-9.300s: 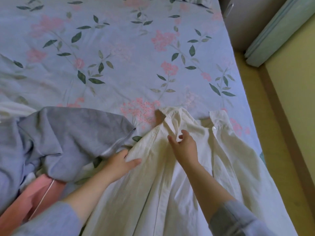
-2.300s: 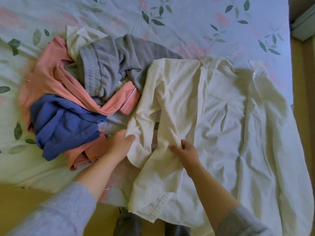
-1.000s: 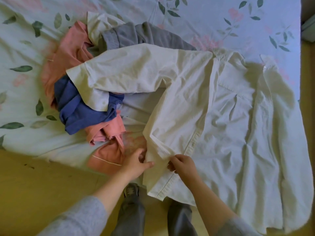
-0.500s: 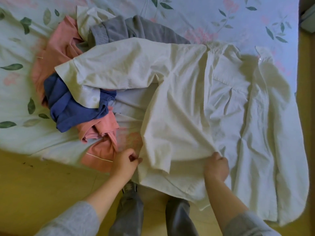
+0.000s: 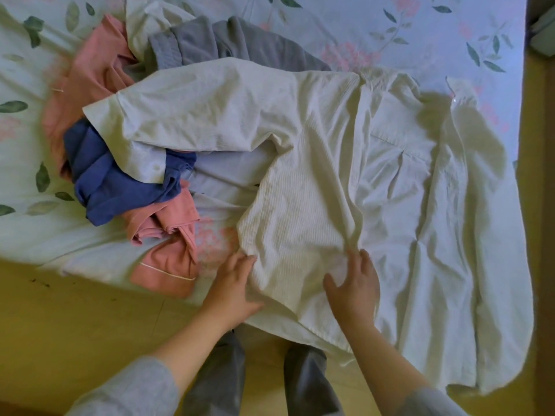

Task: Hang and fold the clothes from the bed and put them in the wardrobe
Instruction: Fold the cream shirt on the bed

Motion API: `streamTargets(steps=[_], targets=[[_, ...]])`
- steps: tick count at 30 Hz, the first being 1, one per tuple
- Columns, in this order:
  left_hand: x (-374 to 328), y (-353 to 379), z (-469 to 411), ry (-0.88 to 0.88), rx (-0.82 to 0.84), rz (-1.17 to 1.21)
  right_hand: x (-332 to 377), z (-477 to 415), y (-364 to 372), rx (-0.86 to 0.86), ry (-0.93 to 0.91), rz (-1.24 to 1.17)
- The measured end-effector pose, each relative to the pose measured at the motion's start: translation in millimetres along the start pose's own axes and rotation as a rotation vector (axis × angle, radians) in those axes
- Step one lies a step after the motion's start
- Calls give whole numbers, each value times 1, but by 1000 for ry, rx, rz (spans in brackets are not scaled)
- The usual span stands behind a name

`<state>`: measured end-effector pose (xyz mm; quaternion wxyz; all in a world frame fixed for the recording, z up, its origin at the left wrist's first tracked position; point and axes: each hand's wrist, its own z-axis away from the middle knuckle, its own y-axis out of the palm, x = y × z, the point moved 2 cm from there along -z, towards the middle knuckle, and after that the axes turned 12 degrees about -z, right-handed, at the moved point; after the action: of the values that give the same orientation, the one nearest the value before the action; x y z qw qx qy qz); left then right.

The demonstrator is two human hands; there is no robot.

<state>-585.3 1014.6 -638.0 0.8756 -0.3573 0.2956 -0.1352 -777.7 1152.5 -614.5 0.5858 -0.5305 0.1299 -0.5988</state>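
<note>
A cream button shirt (image 5: 405, 187) lies spread across the bed's near right part, its hem hanging over the edge. One sleeve (image 5: 210, 112) stretches left over the pile. My left hand (image 5: 232, 286) holds the shirt's left front edge near the hem, fingers on the cloth. Flat on the front panel lies my right hand (image 5: 356, 285), fingers spread and pressing the fabric. Left of the shirt sits a heap: a grey garment (image 5: 228, 43), a pink garment (image 5: 90, 76) and a blue garment (image 5: 117, 181).
The bed (image 5: 420, 28) has a pale floral sheet. Yellow wooden floor (image 5: 75, 319) runs along its near edge, where my legs (image 5: 306, 382) stand in grey trousers. A strip of floor and a pale object (image 5: 542, 34) lie at the far right.
Since half a second ago my right hand has let go of the front panel's edge and now lies flat on it. My left hand has opened onto the shirt's left edge.
</note>
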Motion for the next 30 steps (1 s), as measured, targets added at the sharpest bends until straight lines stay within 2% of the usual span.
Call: streamTargets(steps=[2,5,8,11,14,16,19,21,25,30], targets=[[-9,7,-3,-48,101,-88,-5,3,8,111,49,53],[-21,3,-10,-115,-44,-192,-10,1,9,159,95,35],[-19,-8,-16,-94,-267,-67,-12,-6,3,79,55,35],[-7,-10,-10,-23,-365,55,-15,-17,-7,-4,71,-38],[-6,-5,1,32,-328,137,-17,-24,-14,-58,59,-49],[-9,-2,2,7,-324,162,-14,-22,-14,-99,74,-63],[-14,-11,-3,-89,-380,159,-6,-19,-20,-207,113,-77],[-15,-22,-10,-127,-410,184,-4,-25,-27,-248,139,-171],[1,-39,-4,-41,-570,181,-13,-41,-43,-297,191,-386],[34,-33,38,-28,-479,38,-44,-29,-51,-304,241,-164]])
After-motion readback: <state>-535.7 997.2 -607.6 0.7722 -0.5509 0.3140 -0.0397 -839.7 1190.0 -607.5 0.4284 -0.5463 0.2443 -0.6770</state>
